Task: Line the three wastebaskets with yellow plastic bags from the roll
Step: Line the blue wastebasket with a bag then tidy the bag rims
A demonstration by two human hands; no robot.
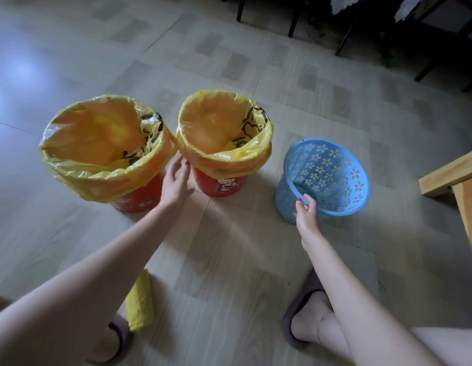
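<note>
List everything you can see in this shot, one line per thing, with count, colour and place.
Red wastebaskets: two, red with cartoon prints, each lined with a yellow bag; one at left, one in the middle.
Blue wastebasket: one, light blue with flower cutouts, unlined, tilted, at right.
Bag roll: one, yellow, on the floor near the left foot.
Wooden furniture: one piece, light wood, right edge.
Dark furniture legs: several, black, top.
Floor: pale wood-look tiles.
Slippers: two, dark purplish; left, right.
Left hand: open, between the red wastebaskets.
Right hand: grips the blue wastebasket's near rim.
</note>
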